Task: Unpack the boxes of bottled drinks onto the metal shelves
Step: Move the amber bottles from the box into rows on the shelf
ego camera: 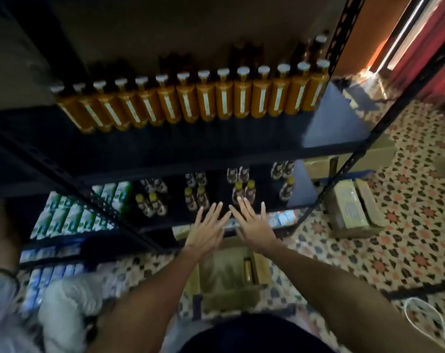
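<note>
Between bottles now, left hand [206, 233] and right hand [252, 225] empty, fingers spread straight over the near edge of the lower metal shelf [175, 200], so next likely a reach down for the bottle [248, 272] lying at the right of the open box [231, 295] on the floor

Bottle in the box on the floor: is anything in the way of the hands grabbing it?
Nothing visible. The box is open on top, and the bottle lies uncovered along its right wall. The left hand and right hand hover open and empty above the box's far edge.
</note>
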A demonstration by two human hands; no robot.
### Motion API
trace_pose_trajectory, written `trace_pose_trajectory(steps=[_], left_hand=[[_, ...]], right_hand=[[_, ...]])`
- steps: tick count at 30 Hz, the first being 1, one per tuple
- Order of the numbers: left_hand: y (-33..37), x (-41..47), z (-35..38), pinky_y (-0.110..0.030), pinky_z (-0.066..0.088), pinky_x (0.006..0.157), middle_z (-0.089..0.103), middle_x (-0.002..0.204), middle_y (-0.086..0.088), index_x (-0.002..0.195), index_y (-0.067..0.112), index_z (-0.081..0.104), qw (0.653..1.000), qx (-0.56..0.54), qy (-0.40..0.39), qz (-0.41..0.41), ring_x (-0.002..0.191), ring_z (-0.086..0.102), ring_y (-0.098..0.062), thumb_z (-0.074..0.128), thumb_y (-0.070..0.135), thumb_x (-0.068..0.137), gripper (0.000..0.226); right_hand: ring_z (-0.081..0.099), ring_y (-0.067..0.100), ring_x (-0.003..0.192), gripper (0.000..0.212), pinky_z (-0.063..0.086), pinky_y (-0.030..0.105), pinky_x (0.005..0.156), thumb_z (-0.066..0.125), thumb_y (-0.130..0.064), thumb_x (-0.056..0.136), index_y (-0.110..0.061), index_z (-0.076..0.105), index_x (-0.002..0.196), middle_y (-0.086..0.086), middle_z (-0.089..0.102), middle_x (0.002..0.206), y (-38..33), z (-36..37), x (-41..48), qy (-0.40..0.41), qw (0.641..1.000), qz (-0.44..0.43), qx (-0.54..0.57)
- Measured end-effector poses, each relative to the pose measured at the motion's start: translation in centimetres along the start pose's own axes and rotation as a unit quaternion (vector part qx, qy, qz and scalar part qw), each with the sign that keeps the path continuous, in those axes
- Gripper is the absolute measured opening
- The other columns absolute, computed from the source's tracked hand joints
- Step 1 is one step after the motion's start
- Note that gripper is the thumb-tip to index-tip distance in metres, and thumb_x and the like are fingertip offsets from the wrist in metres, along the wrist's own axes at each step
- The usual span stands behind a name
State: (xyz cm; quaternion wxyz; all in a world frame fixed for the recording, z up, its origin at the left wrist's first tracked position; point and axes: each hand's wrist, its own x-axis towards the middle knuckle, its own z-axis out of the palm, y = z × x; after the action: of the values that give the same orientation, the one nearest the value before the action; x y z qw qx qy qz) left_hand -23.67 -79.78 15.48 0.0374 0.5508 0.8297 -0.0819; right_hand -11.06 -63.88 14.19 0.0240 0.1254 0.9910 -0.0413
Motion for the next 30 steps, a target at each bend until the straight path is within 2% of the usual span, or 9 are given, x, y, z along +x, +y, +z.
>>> trace_pose_trajectory(steps=[4,7,9,12,13,15,18,25,30], left_hand=[[1.0,-1.5,4.2,-0.054,0.019,0.119,0.016,0.164,-0.012,0.159,0.021,0.011,0.995,-0.015,-0.098,0.031,0.152,0.016,-0.031,0.027,0.042,0.104,0.061],[2.1,-1.8,7.0,-0.052,0.012,0.122,0.017,0.165,-0.010,0.159,0.021,0.015,0.988,-0.066,-0.135,0.023,0.152,0.012,-0.029,0.023,0.036,0.105,0.056],[3.4,-1.1,9.8,-0.051,0.009,0.122,0.011,0.166,-0.008,0.160,0.020,0.008,0.978,-0.101,-0.180,0.016,0.153,0.007,-0.027,0.028,0.032,0.106,0.058],[4.7,-0.6,14.6,-0.050,0.013,0.121,0.011,0.166,-0.007,0.160,0.019,0.006,0.964,-0.155,-0.216,-0.013,0.153,0.005,-0.026,0.029,0.036,0.105,0.062],[5.0,-0.3,16.5,-0.050,0.017,0.120,0.016,0.165,-0.009,0.159,0.017,0.008,0.960,-0.172,-0.218,-0.016,0.152,0.009,-0.026,0.030,0.037,0.105,0.062],[5.6,-0.2,19.9,-0.049,0.021,0.119,0.023,0.162,-0.013,0.158,0.011,0.012,0.954,-0.189,-0.231,0.000,0.151,0.015,-0.027,0.030,0.037,0.105,0.062],[6.2,0.3,25.1,-0.046,0.014,0.122,0.024,0.161,-0.014,0.158,0.008,0.013,0.956,-0.183,-0.228,0.022,0.150,0.017,-0.028,0.030,0.034,0.107,0.059],[7.4,3.3,39.4,-0.049,0.024,0.115,0.024,0.160,-0.009,0.157,0.014,0.012,0.942,-0.207,-0.264,-0.004,0.150,0.016,-0.026,0.030,0.037,0.106,0.059],[7.4,5.2,48.6,-0.047,0.031,0.110,0.036,0.153,-0.009,0.156,0.014,0.018,0.941,-0.192,-0.279,0.011,0.143,0.028,-0.026,0.031,0.039,0.105,0.057]], right_hand=[[0.017,0.030,0.154,0.066,0.012,0.063,0.118,0.044,-0.041,0.103,-0.021,0.020,0.161,0.012,0.019,0.167,-0.6,4.4,-2.7,-0.096,0.995,-0.001,0.040],[0.011,0.028,0.155,0.062,0.005,0.055,0.121,0.043,-0.031,0.105,-0.021,0.017,0.161,0.009,0.011,0.168,-1.2,7.4,-4.1,-0.142,0.982,0.033,0.119],[0.020,0.030,0.152,0.059,0.016,0.047,0.120,0.042,-0.028,0.105,-0.016,0.022,0.160,0.010,0.018,0.167,-1.5,10.0,-4.8,-0.198,0.963,0.068,0.168],[0.052,0.036,0.125,0.043,0.042,0.038,0.097,0.047,-0.025,0.103,-0.008,0.049,0.142,0.014,0.049,0.144,-1.3,14.0,-5.6,-0.231,0.939,0.129,0.220],[0.058,0.037,0.116,0.037,0.046,0.038,0.090,0.047,-0.025,0.103,-0.008,0.055,0.135,0.014,0.055,0.135,-1.2,15.9,-5.5,-0.251,0.928,0.146,0.232],[0.063,0.037,0.108,0.034,0.053,0.041,0.089,0.049,-0.027,0.101,-0.008,0.062,0.126,0.015,0.063,0.122,-1.2,20.2,-5.5,-0.291,0.899,0.197,0.263],[0.066,0.032,0.102,0.026,0.055,0.046,0.091,0.054,-0.021,0.097,-0.006,0.067,0.114,0.014,0.069,0.110,-1.2,27.0,-5.6,-0.336,0.867,0.234,0.283],[0.066,0.026,0.100,0.029,0.057,0.043,0.090,0.060,-0.021,0.092,-0.011,0.065,0.119,0.010,0.066,0.114,0.1,42.8,-3.9,-0.332,0.845,0.273,0.318],[0.060,0.014,0.100,0.032,0.051,0.028,0.084,0.059,-0.016,0.096,-0.011,0.059,0.128,0.002,0.063,0.119,1.3,51.4,-1.5,-0.313,0.818,0.310,0.370]])
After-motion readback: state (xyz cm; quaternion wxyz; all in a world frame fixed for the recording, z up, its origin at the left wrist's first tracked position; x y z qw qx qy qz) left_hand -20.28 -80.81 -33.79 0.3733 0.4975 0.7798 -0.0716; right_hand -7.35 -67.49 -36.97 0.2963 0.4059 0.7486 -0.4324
